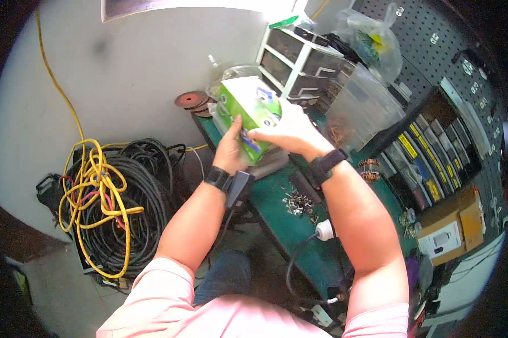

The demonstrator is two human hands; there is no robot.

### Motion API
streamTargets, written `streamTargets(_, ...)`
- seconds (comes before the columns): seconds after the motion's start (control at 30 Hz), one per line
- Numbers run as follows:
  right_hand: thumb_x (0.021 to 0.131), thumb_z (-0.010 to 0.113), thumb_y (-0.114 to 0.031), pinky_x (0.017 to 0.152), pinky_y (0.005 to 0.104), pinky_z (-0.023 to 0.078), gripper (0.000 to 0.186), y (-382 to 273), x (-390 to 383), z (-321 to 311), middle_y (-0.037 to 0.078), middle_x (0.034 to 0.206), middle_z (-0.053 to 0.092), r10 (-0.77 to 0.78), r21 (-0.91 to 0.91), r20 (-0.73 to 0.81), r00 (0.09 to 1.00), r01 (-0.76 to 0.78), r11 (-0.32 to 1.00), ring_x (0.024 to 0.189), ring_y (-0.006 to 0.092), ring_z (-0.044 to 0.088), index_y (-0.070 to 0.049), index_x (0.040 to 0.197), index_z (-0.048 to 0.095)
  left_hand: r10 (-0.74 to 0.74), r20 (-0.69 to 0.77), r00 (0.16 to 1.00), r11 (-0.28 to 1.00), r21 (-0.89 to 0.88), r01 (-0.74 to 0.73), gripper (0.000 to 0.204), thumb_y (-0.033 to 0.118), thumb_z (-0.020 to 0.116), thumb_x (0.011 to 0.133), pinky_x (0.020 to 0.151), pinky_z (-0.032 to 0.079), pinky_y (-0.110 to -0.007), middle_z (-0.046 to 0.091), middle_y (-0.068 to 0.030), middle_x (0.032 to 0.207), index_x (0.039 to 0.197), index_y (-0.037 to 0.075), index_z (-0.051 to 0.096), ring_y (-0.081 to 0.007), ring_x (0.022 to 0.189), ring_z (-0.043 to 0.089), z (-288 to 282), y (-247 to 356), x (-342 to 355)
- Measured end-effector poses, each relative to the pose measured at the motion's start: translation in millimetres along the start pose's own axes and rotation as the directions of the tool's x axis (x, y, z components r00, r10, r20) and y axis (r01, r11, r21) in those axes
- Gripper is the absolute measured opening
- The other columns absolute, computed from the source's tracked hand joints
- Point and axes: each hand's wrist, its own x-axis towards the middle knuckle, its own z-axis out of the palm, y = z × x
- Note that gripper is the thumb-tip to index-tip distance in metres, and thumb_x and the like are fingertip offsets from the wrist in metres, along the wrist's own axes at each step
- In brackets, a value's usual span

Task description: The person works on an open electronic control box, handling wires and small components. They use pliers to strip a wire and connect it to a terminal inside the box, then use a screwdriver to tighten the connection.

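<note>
Both hands hold a green-and-white box (248, 98) near the back of a green worktop (273, 205). My left hand (229, 146) grips its left side, thumb up along the face. My right hand (287, 129) is closed on its right side. Clear plastic packaging (237, 71) lies just behind the box, and a stack of rusty discs (191, 100) is at its left. Below my right hand are a dark bar (305, 186) and a pile of small metal fasteners (296, 201).
Yellow cord (96, 169) and coiled black cable (144, 214) lie at the left. A drawer unit (299, 63), clear plastic case (366, 107) and bagged items (372, 39) stand at the back right. A parts-case rack (423, 158), pegboard (462, 84) and cardboard box (465, 219) line the right.
</note>
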Motion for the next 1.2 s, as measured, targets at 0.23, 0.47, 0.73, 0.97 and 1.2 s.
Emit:
streamTargets(0.23, 0.061, 0.083, -0.038, 0.094, 0.0335, 0.049, 0.085, 29, 13, 1, 0.025, 0.116, 0.064, 0.14, 0.318, -0.064, 0.988, -0.113, 0.941, 0.108, 0.0294, 0.064, 0.009, 0.125, 0.053, -0.029, -0.02, 0.999, 0.992, 0.12, 0.031, 0.047, 0.04, 0.043, 0.102, 0.099, 0.047, -0.043, 0.06, -0.0127, 0.127, 0.134, 0.005, 0.048, -0.0268, 0.112, 0.06, 9, -1, 23)
streamTargets(0.47, 0.069, 0.082, -0.028, 0.093, 0.0316, 0.049, 0.086, 56, 22, 9, 0.022, 0.122, 0.061, 0.227, 0.429, 0.047, 0.973, -0.225, 0.875, 0.108, 0.0248, 0.061, 0.012, 0.135, 0.044, 0.263, -0.263, 0.928, 0.753, 0.658, -0.027, 0.036, 0.025, 0.054, 0.092, 0.087, 0.051, -0.041, 0.067, -0.0184, 0.108, 0.117, -0.002, 0.057, -0.0305, 0.099, 0.065, 0, 5, 25)
streamTargets(0.73, 0.06, 0.08, -0.036, 0.098, 0.0356, 0.047, 0.089, 11, 14, 11, 0.028, 0.122, 0.061, 0.257, 0.108, -0.034, 0.966, -0.252, 0.962, 0.113, 0.0319, 0.061, 0.01, 0.131, 0.05, 0.573, -0.049, 0.818, -0.259, 0.936, 0.238, 0.038, 0.021, 0.06, 0.082, 0.086, 0.05, -0.049, 0.065, -0.0234, 0.106, 0.114, 0.0, 0.059, -0.0404, 0.1, 0.063, 11, 7, -25)
streamTargets(0.97, 0.061, 0.075, -0.043, 0.099, 0.0422, 0.046, 0.084, -3, 7, 29, 0.027, 0.12, 0.06, 0.234, -0.016, -0.121, 0.965, -0.238, 0.971, 0.116, 0.0378, 0.057, 0.0, 0.13, 0.054, 0.555, -0.076, 0.828, -0.269, 0.926, 0.265, 0.033, 0.022, 0.06, 0.083, 0.083, 0.051, -0.05, 0.066, -0.022, 0.105, 0.11, 0.002, 0.06, -0.0413, 0.096, 0.064, 15, -4, -37)
streamTargets(1.2, 0.072, 0.072, -0.057, 0.104, 0.0443, 0.041, 0.085, -15, -16, -17, 0.028, 0.127, 0.051, 0.049, -0.062, 0.044, 0.998, -0.046, 0.997, 0.12, 0.0416, 0.05, 0.001, 0.131, 0.051, 0.627, 0.135, 0.767, -0.426, 0.884, 0.193, 0.038, 0.027, 0.062, 0.085, 0.083, 0.05, -0.048, 0.06, -0.0231, 0.101, 0.111, 0.0, 0.059, -0.0407, 0.097, 0.061, 17, -6, -42)
